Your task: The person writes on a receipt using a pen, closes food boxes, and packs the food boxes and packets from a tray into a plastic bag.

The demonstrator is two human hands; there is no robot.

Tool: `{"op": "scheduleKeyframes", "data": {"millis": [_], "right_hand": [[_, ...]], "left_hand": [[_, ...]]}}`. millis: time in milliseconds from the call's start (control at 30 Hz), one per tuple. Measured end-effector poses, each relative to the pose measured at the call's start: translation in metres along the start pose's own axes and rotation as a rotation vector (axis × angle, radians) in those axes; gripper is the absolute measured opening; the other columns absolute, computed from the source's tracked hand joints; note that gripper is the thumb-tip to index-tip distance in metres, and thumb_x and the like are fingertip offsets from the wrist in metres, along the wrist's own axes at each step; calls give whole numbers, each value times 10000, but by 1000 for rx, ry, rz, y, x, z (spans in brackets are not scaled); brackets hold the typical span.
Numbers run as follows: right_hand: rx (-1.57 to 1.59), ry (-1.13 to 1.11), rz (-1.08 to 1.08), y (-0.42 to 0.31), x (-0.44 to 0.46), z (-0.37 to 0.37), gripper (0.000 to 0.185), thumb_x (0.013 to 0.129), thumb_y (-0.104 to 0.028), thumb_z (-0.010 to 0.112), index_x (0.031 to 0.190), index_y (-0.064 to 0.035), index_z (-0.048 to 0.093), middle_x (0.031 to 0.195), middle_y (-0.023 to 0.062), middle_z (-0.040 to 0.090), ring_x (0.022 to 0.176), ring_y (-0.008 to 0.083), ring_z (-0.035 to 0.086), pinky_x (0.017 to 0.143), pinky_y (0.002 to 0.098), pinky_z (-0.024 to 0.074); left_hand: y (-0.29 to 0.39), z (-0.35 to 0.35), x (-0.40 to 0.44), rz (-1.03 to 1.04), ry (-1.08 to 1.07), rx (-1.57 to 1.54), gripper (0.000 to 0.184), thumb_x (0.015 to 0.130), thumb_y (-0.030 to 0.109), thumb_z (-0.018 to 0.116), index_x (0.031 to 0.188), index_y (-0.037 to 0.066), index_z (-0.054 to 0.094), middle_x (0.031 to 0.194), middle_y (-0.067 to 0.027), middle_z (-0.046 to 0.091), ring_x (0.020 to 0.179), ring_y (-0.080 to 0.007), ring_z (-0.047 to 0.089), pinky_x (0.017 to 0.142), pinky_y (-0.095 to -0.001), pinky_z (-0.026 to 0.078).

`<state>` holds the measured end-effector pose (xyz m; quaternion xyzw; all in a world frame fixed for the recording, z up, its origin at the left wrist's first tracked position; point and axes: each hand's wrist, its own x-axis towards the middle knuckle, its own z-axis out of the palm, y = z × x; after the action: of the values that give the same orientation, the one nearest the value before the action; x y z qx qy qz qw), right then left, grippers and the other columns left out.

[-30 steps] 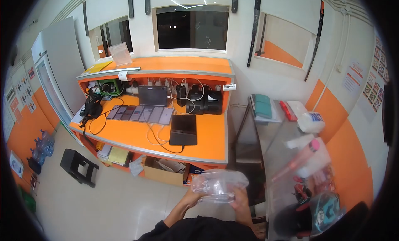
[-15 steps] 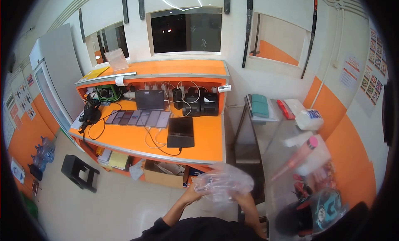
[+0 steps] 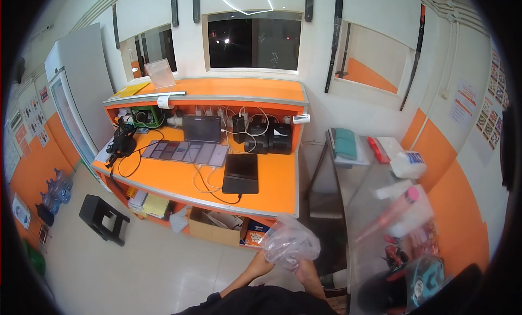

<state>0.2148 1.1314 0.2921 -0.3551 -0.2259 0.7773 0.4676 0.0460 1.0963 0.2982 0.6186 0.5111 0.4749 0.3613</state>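
Note:
A crumpled clear plastic bag (image 3: 292, 243) is held up in front of my body, just off the front right corner of the orange counter. On its lower left side, my left hand (image 3: 261, 263) grips the plastic with fingers closed. My right hand (image 3: 307, 270) is closed on the bag's lower right part. Thin film bunches between both hands, and whether anything is inside cannot be made out.
The orange counter (image 3: 272, 180) holds a black tablet (image 3: 241, 173), a row of phones (image 3: 191, 153) and cables. A grey table (image 3: 359, 228) stands on the right with a pink-capped tube (image 3: 386, 214). A black stool (image 3: 105, 219) and cardboard box (image 3: 215, 231) are leftward.
The plastic bag has become more compact and bunched, its right side drawn inward. My right hand has moved left, nearer my left hand. The whole view has shifted slightly.

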Motion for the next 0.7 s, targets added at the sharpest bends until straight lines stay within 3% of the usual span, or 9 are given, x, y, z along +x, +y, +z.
{"op": "scheduleKeyframes", "data": {"millis": [100, 167, 200, 267, 433, 500, 533, 633, 700], "right_hand": [[-42, 47, -23, 7, -4, -9, 416, 880, 39, 525, 1278, -54, 449, 1125, 77, 568, 1004, 205, 588, 810, 352, 520], [-130, 26, 24, 2, -8, -19, 403, 857, 64, 534, 1240, -45, 473, 1060, 78, 577, 925, 192, 596, 747, 332, 518], [-216, 3, 69, 2, -10, -22, 391, 834, 89, 543, 1202, -36, 497, 996, 78, 587, 845, 180, 604, 684, 313, 517], [-200, 13, 87, 2, -19, -9, 376, 814, 91, 563, 1166, -32, 512, 940, 71, 581, 769, 162, 585, 618, 294, 489], [-159, 67, -43, 8, -28, -3, 383, 761, 77, 616, 1121, -20, 525, 865, 58, 566, 629, 118, 526, 476, 257, 397], [-367, 354, -152, 4, -32, -6, 370, 762, 46, 626, 1117, 4, 527, 918, 87, 576, 734, 159, 563, 588, 282, 462], [-371, 367, -160, 11, -29, -20, 370, 762, 46, 626, 1117, 4, 527, 918, 87, 576, 734, 159, 563, 588, 282, 462], [-519, 733, -431, 27, -32, -40, 353, 768, 38, 620, 1110, 31, 532, 1005, 124, 573, 910, 212, 570, 787, 329, 477], [-423, 759, -542, -4, -60, -5, 363, 788, 6, 640, 1129, 46, 521, 1076, 150, 557, 1054, 241, 526, 942, 350, 407]], "left_hand": [[28, -20, 4, -324, -6, -266, 375, 868, 167, 641, 1210, 38, 559, 1014, -122, 646, 841, -221, 624, 740, -320, 502], [22, -43, 4, -690, -127, -806, 329, 869, 182, 658, 1161, 56, 576, 881, -42, 604, 535, -87, 489, 443, -223, 392], [22, -47, 5, -692, -129, -805, 329, 869, 182, 658, 1161, 56, 576, 881, -42, 604, 535, -87, 489, 443, -223, 392], [28, -56, 9, -853, -170, -918, 296, 873, 179, 655, 1139, 75, 579, 809, -1, 561, 428, -14, 305, 350, -170, 185], [16, -36, 4, -870, -265, -825, 289, 877, 152, 639, 1145, 75, 565, 831, -18, 575, 427, -27, 320, 346, -180, 211], [24, -32, 4, -831, -352, -751, 275, 878, 129, 628, 1138, 70, 563, 830, -21, 576, 425, -27, 318, 349, -184, 212], [23, -30, 4, -861, -380, -824, 268, 873, 96, 612, 1135, 68, 565, 831, -22, 573, 430, -27, 323, 354, -188, 208], [25, -29, 4, -908, -402, -865, 278, 866, 45, 578, 1142, 69, 566, 801, -7, 563, 444, -33, 335, 366, -201, 211], [32, -33, 1, -923, -388, -827, 292, 864, 27, 561, 1153, 73, 566, 771, 9, 556, 452, -39, 343, 375, -208, 217]]}}
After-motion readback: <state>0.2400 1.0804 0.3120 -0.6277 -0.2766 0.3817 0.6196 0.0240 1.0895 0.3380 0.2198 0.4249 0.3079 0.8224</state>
